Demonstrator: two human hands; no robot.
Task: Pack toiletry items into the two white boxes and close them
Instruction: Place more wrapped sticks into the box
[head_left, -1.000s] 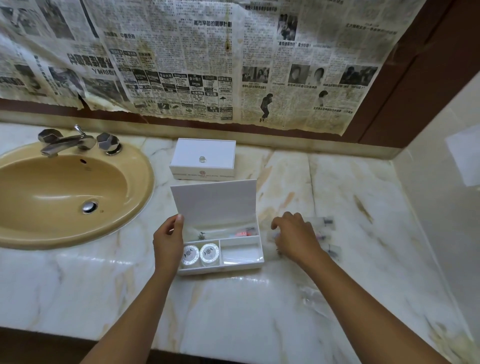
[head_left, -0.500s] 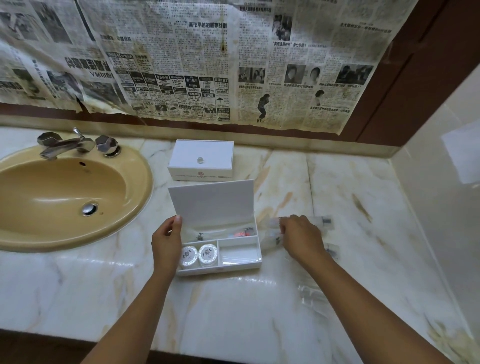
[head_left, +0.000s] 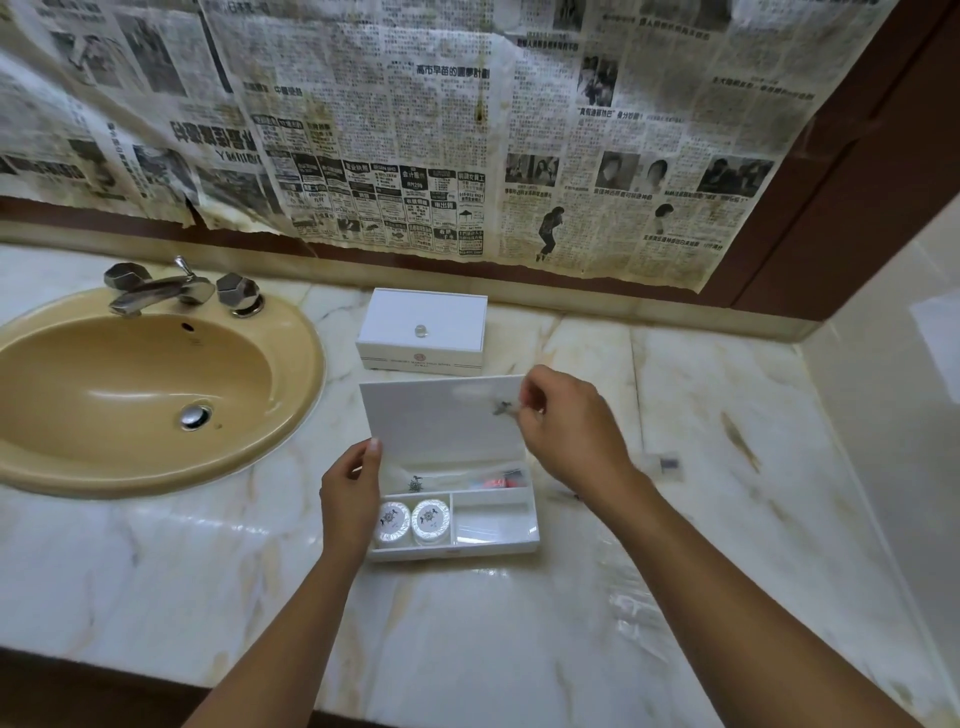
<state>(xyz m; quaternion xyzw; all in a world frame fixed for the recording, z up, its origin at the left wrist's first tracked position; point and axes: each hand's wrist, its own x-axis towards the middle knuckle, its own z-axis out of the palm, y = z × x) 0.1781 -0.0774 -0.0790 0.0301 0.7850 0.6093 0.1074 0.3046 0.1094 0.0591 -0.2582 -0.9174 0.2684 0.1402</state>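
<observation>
Open white box (head_left: 493, 530) sits on marble counter (head_left: 467, 623), lid upright, two round soaps (head_left: 413, 521) in front-left compartment, packets in rear one. Left hand (head_left: 349, 493) grips box's left edge; right hand (head_left: 569, 421) pinches blurred clear sachet (head_left: 501, 409) above lid. Closed white box (head_left: 423, 330) behind, sink (head_left: 130, 384) left.

Marble counter (head_left: 467, 623), tan sink (head_left: 291, 364), newspaper (head_left: 389, 130) seemingly covering mirror

A bathroom: a tan sink (head_left: 156, 395) with chrome taps (head_left: 176, 288) set in a marble counter (head_left: 519, 623).
</observation>
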